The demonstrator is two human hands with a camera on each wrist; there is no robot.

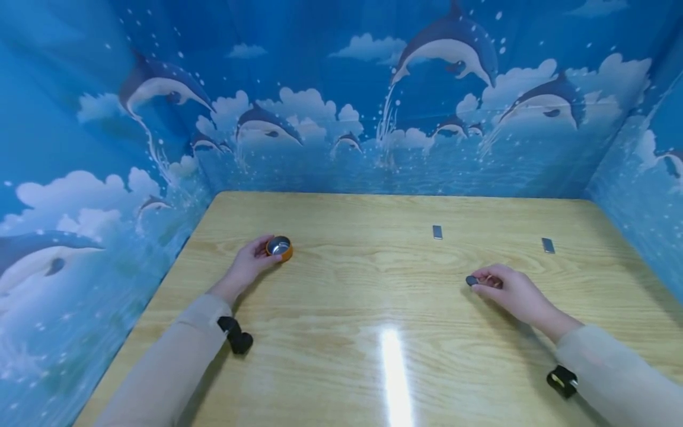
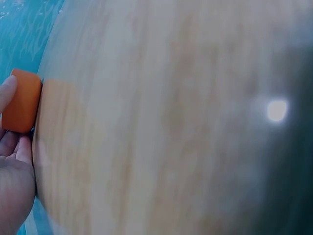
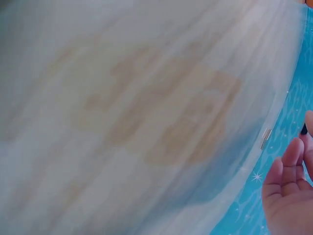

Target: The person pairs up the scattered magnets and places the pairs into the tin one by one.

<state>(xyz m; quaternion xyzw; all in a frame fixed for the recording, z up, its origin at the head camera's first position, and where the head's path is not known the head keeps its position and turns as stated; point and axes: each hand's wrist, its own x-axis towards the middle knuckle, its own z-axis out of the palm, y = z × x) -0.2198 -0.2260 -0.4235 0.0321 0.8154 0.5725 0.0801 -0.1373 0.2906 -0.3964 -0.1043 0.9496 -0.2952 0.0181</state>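
Note:
At the left of the table, my left hand (image 1: 249, 262) holds a small round orange cup (image 1: 287, 253) with a shiny metal inside. Its thumb and fingers lie around the cup's side, and the cup's orange wall (image 2: 27, 104) shows at the left edge of the left wrist view. On the right, my right hand (image 1: 511, 290) pinches a small dark roundish piece (image 1: 472, 280) between thumb and fingers, apparently just above the table. Only a dark sliver of that piece (image 3: 304, 129) shows in the right wrist view, so its exact kind is unclear.
Two small grey rectangular pieces lie on the wooden table (image 1: 341, 284): one grey piece (image 1: 437, 232) toward the back, another grey piece (image 1: 548, 245) farther right. A blue dolphin-print curtain (image 1: 320, 160) encloses the back and sides. Light glares off the table's front middle.

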